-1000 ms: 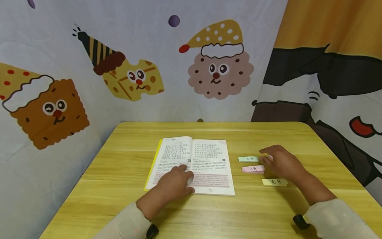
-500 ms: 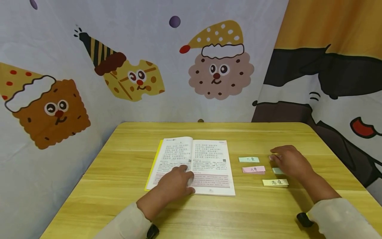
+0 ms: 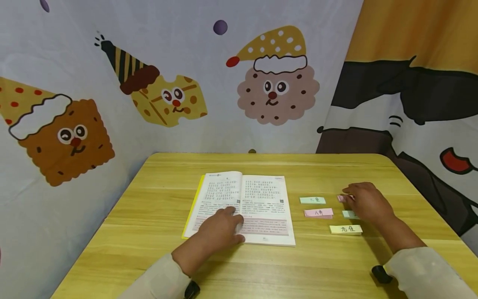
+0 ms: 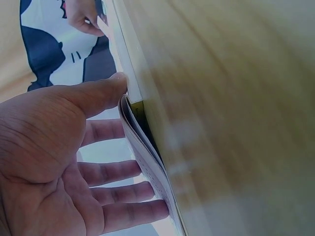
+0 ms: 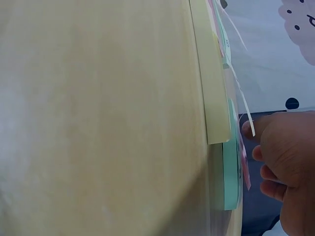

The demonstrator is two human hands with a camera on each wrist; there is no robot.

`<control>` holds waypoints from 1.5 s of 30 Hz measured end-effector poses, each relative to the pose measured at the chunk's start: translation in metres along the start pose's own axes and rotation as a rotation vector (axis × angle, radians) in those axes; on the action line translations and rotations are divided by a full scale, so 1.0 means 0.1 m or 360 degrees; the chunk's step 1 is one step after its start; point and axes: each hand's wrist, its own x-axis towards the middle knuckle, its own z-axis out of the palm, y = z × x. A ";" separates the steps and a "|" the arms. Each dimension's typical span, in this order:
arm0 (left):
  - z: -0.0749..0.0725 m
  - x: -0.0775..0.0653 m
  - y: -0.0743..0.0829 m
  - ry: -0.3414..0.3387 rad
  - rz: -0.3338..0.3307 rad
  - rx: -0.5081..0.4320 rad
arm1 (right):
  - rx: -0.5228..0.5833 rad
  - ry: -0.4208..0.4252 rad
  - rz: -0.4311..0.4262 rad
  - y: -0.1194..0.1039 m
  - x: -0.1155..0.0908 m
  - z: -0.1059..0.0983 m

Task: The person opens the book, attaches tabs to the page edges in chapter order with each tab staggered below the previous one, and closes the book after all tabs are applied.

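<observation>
An open book [image 3: 263, 191] with printed pages lies on the table. My left hand [image 3: 220, 228] rests on its lower pages near the spine, and the left wrist view shows the fingers [image 4: 128, 215] stretched out against the page edge. On the right, my right hand [image 3: 371, 203] has thumb and forefinger at a small pink sticky note pad [image 3: 341, 199], seemingly pinching it; the hand hides most of the pad. Under that hand a green sticky note pad [image 3: 349, 214] is partly covered. In the right wrist view, the fingertips [image 5: 247, 129] are beside the raised paper strips.
Between book and right hand lie a green note pad [image 3: 312, 200] and a pink one [image 3: 318, 213], both with handwriting. A yellow note pad [image 3: 345, 229] lies nearer me. Behind the wooden table [image 3: 149, 265] hangs a cartoon-printed cloth [image 3: 179, 141].
My right hand has moved right with the pink pad, away from the handwritten green pad, uncovering part of another green pad. The left hand stays on the book.
</observation>
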 end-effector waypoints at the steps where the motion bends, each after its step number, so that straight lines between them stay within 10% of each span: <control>1: 0.00 0.00 0.00 -0.0001 -0.0001 0.0001 | -0.0003 -0.0005 0.0002 0.00 0.00 0.01; 45: 0.00 0.00 -0.01 0.0011 0.0022 0.0005 | 0.0194 -0.0109 0.0153 -0.11 0.14 -0.09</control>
